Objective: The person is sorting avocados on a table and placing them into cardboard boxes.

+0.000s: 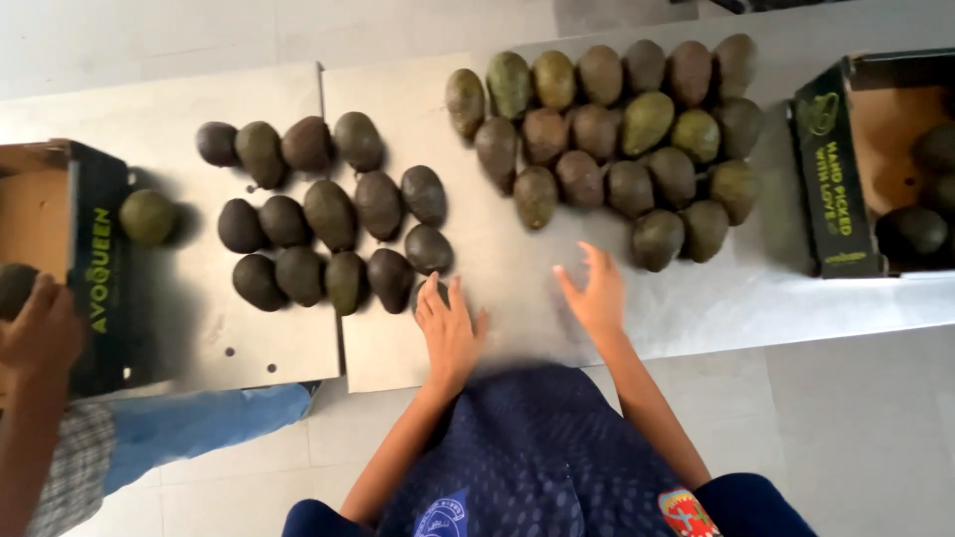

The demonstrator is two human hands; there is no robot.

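A: Avocados, dark group: laid in rows on the steel table, at 10 o'clock from the left hand. The greener group lies at 12 o'clock from the right hand. The two colour groups sit apart, which reads as sorting by ripeness.

B: Hand state?

A: Left hand: fingers extended, flat on the table, holding nothing, just beside the nearest dark avocado. Right hand: fingers spread and slightly curled, empty, blurred, near the greener group.

B: Containers?

A: Right carton, at 3 o'clock: open, several dark avocados inside. Left carton, at 9 o'clock: one green avocado beside it; a co-worker's hand rests at its edge.
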